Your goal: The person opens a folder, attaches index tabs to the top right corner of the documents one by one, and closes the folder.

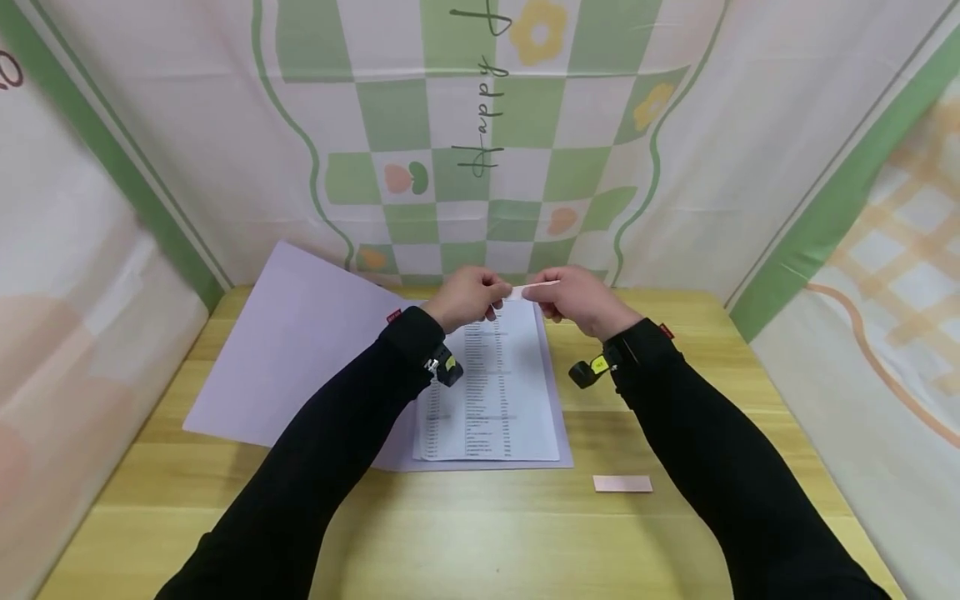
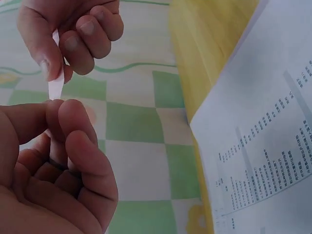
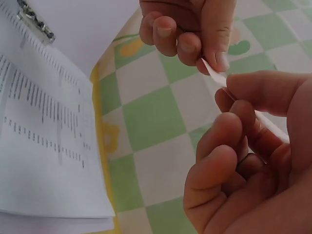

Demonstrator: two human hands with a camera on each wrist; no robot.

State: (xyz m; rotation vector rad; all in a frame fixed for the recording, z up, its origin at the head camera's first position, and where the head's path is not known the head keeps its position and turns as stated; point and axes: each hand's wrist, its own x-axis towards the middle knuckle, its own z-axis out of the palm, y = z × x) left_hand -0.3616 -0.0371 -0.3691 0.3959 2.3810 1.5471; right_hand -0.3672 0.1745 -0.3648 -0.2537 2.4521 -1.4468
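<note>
Between both hands, above the top end of the printed sheets [image 1: 517,383], stretches a thin pale pink strip [image 2: 56,89]. My left hand [image 1: 467,298] pinches one end of it between thumb and forefinger. Further along, the thumb and fingers of my right hand [image 1: 583,302] pinch the same strip, and its tail runs back across that palm in the right wrist view. The sheets lie in an open lilac folder [image 1: 300,342], whose cover is spread out to the left. A metal clip [image 3: 36,22] shows at the sheets' edge in the right wrist view.
Another pale pink strip [image 1: 622,484] lies flat on the wooden table [image 1: 480,533], right of the folder's lower corner. Behind the table's far edge hangs a green-and-white checked curtain [image 1: 465,167], with more cloth on both sides.
</note>
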